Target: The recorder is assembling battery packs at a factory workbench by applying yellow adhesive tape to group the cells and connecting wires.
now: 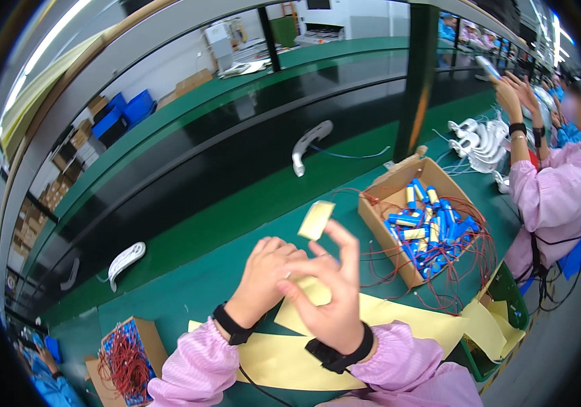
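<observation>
One yellow tape piece (316, 219) at right hand (328, 292); two cardboard boxes (380, 216).

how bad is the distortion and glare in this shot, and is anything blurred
Head view: strong fisheye, the green workbench edges bow toward a dark rim; ceiling strip lights blow out at upper left; the right hand and its yellow tape piece look slightly soft; the neighbouring person's face is blurred.
</observation>
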Demonstrator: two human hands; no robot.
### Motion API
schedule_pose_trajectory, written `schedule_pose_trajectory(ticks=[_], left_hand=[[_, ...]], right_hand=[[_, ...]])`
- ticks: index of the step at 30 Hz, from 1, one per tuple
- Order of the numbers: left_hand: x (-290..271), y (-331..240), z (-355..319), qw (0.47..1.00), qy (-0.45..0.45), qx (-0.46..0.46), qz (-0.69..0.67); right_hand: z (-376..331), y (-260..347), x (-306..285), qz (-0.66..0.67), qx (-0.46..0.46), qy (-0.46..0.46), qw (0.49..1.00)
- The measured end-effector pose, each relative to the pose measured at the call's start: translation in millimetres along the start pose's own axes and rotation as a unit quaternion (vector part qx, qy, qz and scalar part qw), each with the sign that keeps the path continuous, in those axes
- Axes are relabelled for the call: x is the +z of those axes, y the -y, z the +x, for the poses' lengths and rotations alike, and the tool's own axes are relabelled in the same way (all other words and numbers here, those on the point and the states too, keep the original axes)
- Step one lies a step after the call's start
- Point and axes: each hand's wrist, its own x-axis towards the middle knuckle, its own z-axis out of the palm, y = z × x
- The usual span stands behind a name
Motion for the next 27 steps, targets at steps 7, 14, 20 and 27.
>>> schedule_pose_trajectory(ticks=[7,14,20,27], left_hand=[[-91,-13,-61,0.986,-0.062,-0.144,-0.058],[-94,-22,-130,0.963,-0.08,-0.2,-0.163],[-84,-19,-131,0.93,-0.208,-0.25,-0.171],[-63,-51,-140,0.827,-0.141,-0.386,-0.384]], right_hand=[[-4,13,11,0.099,0.137,0.112,0.979],[-36,12,30,0.037,0.038,0.267,0.962],[-45,13,39,0.114,0.109,0.242,0.957],[-53,-4,49,0.082,0.081,0.216,0.97]])
